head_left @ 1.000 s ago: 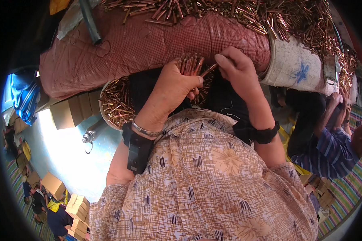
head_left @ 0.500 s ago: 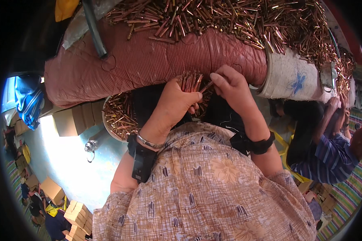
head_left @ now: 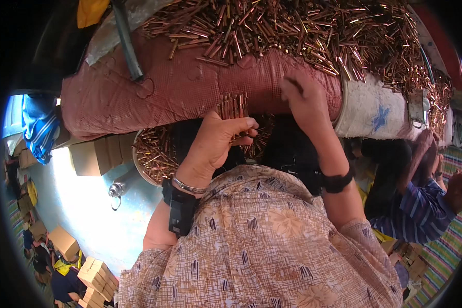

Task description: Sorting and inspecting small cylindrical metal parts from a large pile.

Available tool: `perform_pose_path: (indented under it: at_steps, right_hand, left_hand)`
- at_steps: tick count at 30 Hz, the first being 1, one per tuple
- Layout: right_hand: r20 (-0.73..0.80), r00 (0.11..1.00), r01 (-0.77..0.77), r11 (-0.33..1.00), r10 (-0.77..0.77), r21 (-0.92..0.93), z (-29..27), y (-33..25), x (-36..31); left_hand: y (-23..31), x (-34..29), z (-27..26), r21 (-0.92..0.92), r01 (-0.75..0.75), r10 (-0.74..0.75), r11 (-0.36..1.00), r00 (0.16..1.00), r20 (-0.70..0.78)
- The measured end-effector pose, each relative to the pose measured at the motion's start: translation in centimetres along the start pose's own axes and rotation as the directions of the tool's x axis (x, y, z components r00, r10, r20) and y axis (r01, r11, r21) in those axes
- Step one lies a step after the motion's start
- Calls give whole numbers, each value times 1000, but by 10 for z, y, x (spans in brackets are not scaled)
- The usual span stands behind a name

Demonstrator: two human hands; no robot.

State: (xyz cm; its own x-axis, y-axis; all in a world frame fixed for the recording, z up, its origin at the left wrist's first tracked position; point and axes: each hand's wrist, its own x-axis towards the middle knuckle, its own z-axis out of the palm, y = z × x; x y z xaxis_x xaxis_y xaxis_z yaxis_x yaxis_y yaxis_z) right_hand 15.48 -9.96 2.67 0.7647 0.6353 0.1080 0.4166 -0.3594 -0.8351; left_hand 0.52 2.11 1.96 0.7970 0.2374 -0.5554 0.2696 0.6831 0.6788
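My left hand [head_left: 213,137] is closed around a bundle of slim copper-coloured metal tubes [head_left: 233,107], held roughly upright with the thumb across them. To its right, my right hand [head_left: 308,98] is raised before the padded red roll, a little smeared by motion. Its thumb and forefinger look apart, and no tube shows between them. Beyond the roll lies a large heap of the same loose tubes [head_left: 272,31]. Below the roll, a round container [head_left: 136,154] of more tubes sits partly hidden behind my left arm.
The padded red roll [head_left: 179,77] edges the heap, with a whitish roll [head_left: 374,108] joining it. A metal bar [head_left: 126,43] leans at the upper left. On the right, another person in a striped shirt [head_left: 421,210] sits close. Cardboard boxes [head_left: 90,156] stand left.
My right hand has left the bundle, moving up and right toward the heap; the tube it pinched no longer shows in its fingers. My left hand still grips the bundle.
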Motion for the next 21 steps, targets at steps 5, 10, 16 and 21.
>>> perform_pose_path:
  at_steps: [5, 10, 16, 21]
  right_hand:
    - [-66, 979, 180, 967, -194, -178, 14, -9, 40]
    - [-21, 979, 172, 880, -202, -443, 33, -3, 57]
    - [-60, 972, 183, 889, -228, -420, 30, 3, 56]
    - [-107, 989, 88, 989, -101, -120, 14, -4, 35]
  left_hand:
    - [-1, 1, 0, -23, 3, -3, 1000, 1000, 2]
    - [-1, 3, 3, -16, -15, 15, 1000, 1000, -1]
    - [-3, 6, 1, -52, -38, 39, 998, 999, 22]
    - [-2, 4, 0, -35, -42, 43, 998, 999, 29]
